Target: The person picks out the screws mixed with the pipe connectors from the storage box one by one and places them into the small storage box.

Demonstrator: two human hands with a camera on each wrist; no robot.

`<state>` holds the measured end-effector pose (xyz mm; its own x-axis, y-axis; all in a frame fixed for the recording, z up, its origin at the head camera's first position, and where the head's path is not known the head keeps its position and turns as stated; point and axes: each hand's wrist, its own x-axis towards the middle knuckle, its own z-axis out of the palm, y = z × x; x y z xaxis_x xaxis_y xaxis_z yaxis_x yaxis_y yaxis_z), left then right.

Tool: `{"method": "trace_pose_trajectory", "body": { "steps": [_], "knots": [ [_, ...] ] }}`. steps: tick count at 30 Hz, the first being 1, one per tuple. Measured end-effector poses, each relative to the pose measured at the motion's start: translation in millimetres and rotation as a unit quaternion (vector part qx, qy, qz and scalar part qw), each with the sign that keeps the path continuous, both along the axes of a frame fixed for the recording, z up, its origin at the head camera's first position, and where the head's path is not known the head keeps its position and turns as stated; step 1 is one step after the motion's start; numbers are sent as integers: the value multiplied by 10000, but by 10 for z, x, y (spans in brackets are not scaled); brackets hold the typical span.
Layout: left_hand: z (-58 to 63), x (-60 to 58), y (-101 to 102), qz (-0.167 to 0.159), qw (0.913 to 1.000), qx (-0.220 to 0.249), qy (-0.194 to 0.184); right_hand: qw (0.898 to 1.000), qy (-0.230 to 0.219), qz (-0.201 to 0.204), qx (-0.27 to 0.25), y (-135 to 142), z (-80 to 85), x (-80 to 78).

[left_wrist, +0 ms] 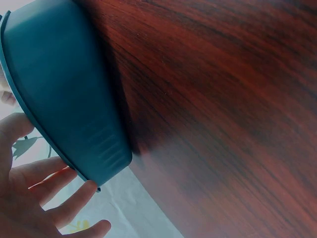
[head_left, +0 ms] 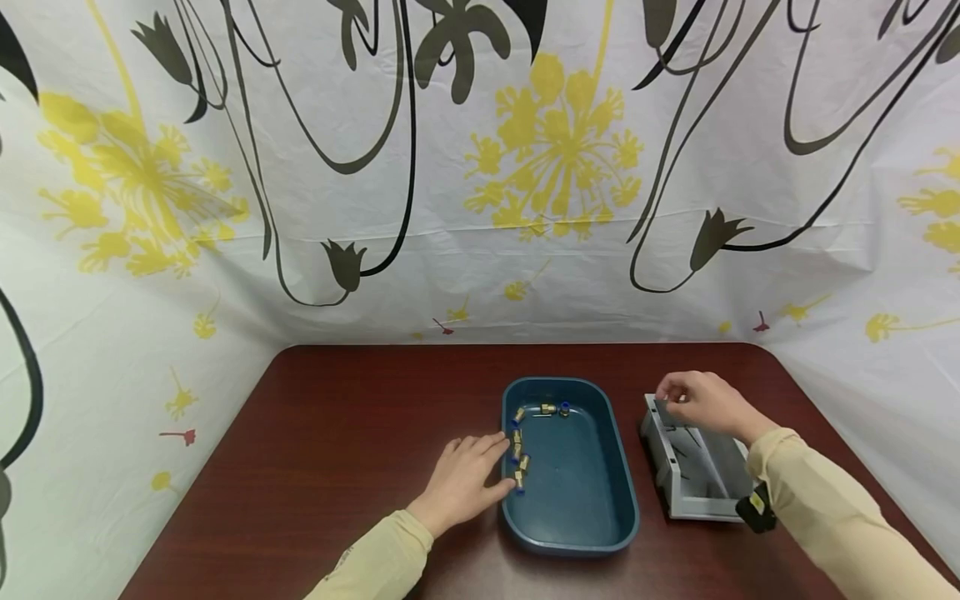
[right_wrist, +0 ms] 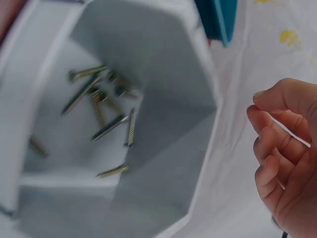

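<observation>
A blue plastic tray stands on the table with several small brass fittings with blue ends along its left and far sides. My left hand rests its fairly straight fingertips on the tray's left rim; the left wrist view shows this hand against the rim. A grey bin stands right of the tray, and several screws lie in it. Over the bin's far end hovers my right hand, fingers curled. In the right wrist view its thumb meets the forefinger; whether something small sits between them is hidden.
The dark red wooden table extends left of the tray. Behind it hangs a white cloth with a flower print. A black wrist device hangs under my right wrist, close to the bin's near right corner.
</observation>
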<state>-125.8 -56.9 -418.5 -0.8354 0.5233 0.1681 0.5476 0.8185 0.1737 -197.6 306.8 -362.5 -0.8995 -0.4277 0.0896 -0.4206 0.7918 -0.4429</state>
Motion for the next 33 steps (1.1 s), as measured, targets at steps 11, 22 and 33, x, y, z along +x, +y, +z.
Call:
{"method": "trace_pose_trajectory", "body": {
  "steps": [11,22,33],
  "knots": [
    [-2,-10,-5,-3,10000,4,-42,9992,4,319,-255,-442,125,-138],
    [-17,-17,-13,-23,10000,47,-46,9961,107,788,-378,-941,162,-219],
    [-14,-15,-16,-11,10000,58,-16,9922,-292,1027,-639,-1289,-65,-288]
  ]
}}
